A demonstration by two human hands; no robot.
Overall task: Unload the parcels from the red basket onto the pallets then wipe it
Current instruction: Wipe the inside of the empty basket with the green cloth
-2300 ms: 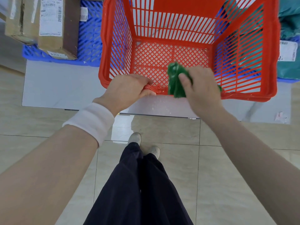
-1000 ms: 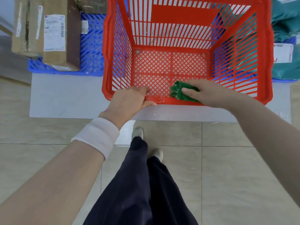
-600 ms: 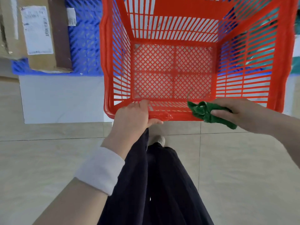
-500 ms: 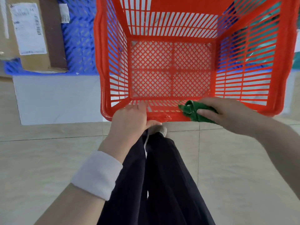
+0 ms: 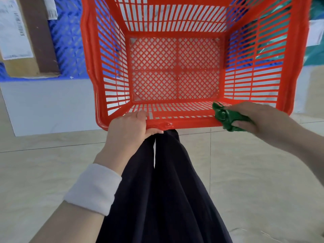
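The red basket (image 5: 191, 122) fills the upper middle of the head view, with nothing inside it. My left hand (image 5: 128, 131) grips its near rim left of centre, fingers curled over the edge. My right hand (image 5: 259, 118) holds a crumpled green cloth (image 5: 228, 118) against the right end of that same rim. A brown cardboard parcel (image 5: 33, 41) with a white label lies on the blue pallet (image 5: 70, 41) at the upper left. Teal parcels (image 5: 315, 7) show at the upper right, partly behind the basket wall.
A white board (image 5: 52, 102) lies on the beige tiled floor (image 5: 254, 181) under the pallet and basket. My dark trouser legs (image 5: 166, 190) hang directly below the basket's near edge.
The basket has come nearer and higher in view, over my legs. My right hand has slid the green cloth rightward along the near rim. My left hand keeps its grip.
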